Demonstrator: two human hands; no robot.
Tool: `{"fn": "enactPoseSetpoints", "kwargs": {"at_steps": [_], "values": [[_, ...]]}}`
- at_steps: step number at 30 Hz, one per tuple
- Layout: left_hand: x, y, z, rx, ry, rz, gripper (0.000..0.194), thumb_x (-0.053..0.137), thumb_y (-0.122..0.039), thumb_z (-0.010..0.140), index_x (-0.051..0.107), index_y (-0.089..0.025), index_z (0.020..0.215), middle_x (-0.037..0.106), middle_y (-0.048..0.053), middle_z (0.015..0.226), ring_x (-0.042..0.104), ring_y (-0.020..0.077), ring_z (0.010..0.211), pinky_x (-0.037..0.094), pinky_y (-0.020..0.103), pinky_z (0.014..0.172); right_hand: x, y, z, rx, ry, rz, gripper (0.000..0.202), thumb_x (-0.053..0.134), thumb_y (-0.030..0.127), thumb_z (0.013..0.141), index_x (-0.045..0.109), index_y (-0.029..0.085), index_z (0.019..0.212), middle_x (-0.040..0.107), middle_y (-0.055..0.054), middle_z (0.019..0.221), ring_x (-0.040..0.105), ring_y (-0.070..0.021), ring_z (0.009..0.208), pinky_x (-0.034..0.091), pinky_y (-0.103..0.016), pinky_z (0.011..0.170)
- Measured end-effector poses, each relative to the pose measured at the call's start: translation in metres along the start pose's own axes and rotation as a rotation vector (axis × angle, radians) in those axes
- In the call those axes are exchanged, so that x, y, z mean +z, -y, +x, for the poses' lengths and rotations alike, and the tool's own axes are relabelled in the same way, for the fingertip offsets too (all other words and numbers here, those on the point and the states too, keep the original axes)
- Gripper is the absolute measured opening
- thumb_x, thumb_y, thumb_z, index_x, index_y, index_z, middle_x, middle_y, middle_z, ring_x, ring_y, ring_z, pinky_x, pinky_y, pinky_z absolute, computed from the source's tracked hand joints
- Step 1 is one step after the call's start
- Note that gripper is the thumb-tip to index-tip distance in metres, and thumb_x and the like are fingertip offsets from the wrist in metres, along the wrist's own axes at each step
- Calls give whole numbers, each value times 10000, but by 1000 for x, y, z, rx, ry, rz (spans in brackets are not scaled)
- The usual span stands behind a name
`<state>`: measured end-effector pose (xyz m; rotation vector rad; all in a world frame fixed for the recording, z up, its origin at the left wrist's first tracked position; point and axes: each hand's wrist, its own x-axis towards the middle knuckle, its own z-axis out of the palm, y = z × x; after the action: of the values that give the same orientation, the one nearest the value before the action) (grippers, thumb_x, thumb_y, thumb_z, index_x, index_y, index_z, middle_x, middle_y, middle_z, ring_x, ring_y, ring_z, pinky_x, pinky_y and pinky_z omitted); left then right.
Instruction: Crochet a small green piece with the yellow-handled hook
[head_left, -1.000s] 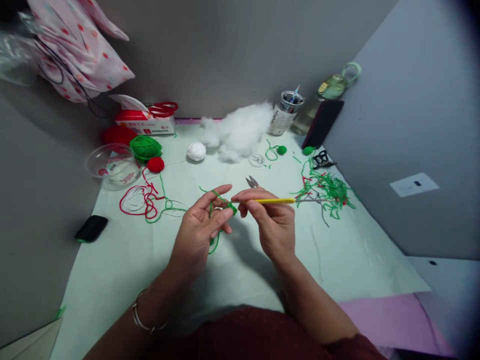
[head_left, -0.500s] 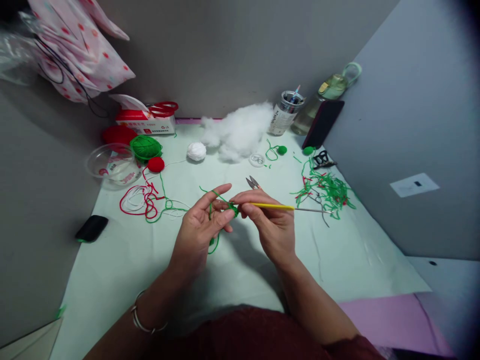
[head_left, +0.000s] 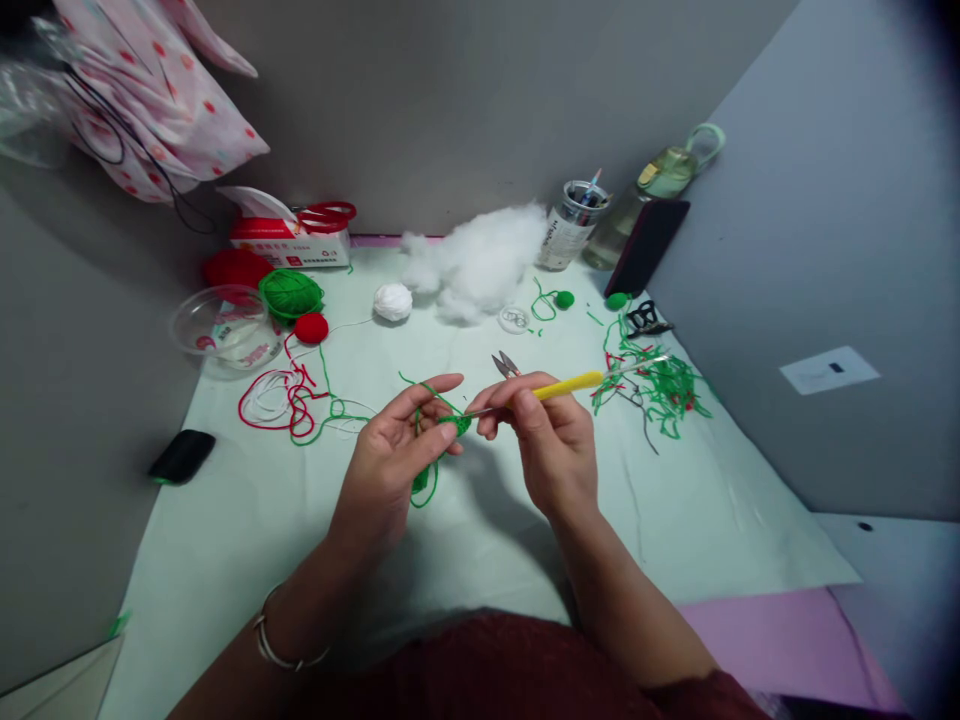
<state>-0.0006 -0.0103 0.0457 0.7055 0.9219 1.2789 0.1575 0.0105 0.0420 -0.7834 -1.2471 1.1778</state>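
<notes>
Between thumb and fingers my left hand [head_left: 394, 450] pinches a small green crochet piece [head_left: 456, 425]. A green strand runs over its raised index finger, and more green yarn [head_left: 426, 485] hangs below the palm. My right hand [head_left: 551, 440] is closed on a crochet hook [head_left: 574, 385] with a yellow grip. The hook's thin metal tip meets the edge of the green piece; whether it is inside a stitch I cannot tell. Its other metal end points right, tilted up. Small thread snips [head_left: 506, 363] lie just behind my right hand, partly hidden.
White stuffing [head_left: 480, 262] and a white yarn ball [head_left: 393, 302] lie at the back. Green and red yarn scraps [head_left: 660, 385] are heaped on the right. A green yarn ball [head_left: 291, 295], a red ball [head_left: 311, 328] and a clear tub [head_left: 225, 325] stand left. A phone [head_left: 649, 245] leans at back right.
My right hand has shifted slightly right and turned the hook, so its rear end now points higher. The hook has drawn back from the green piece, and more of its front shaft shows.
</notes>
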Motion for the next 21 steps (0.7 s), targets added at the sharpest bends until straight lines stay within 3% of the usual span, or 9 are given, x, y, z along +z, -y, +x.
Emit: {"fn": "enactPoseSetpoints", "kwargs": {"at_steps": [6,9,11,14,18,21], "values": [[5,7,-7,98,-100,67,468,862,-176,807,753,-240,1257,654,-35,823,604,69,691,530,171,694,3,-8,-11,-506,84,-604,207,581,131,1023,742,227,1111,766,-66,968,720,-181,886,606,-325,782],[9,9,-10,5,-58,-47,574,870,-207,814,682,-232,1356,676,-35,864,528,40,565,527,177,596,4,-11,-13,-569,78,-770,252,612,112,1001,763,239,1158,767,-87,1052,726,-183,908,604,-308,764],[9,8,-10,-57,-22,-109,548,855,-218,840,679,-231,1359,682,-36,906,419,1,472,511,177,537,4,-9,-11,-516,13,-645,250,612,114,1006,771,253,1139,772,-66,1013,730,-180,899,603,-317,778],[7,5,-8,-83,13,-135,460,846,-201,851,725,-234,1293,665,-44,915,343,-27,428,482,166,489,3,-5,-6,-282,-52,-297,184,601,204,1038,777,254,1020,760,-25,894,697,-155,753,591,-320,722],[3,1,-6,-69,32,-97,403,844,-200,848,763,-249,1239,651,-44,916,363,-28,435,476,160,485,2,-2,0,18,-41,57,221,616,358,1043,743,224,923,755,-17,862,667,-128,664,571,-290,650],[1,-1,-5,-48,18,-30,411,848,-217,841,763,-253,1241,651,-35,905,439,-3,466,445,158,464,1,-1,0,37,-30,60,241,612,373,1044,723,214,902,749,-17,841,669,-128,656,572,-292,648]]}}
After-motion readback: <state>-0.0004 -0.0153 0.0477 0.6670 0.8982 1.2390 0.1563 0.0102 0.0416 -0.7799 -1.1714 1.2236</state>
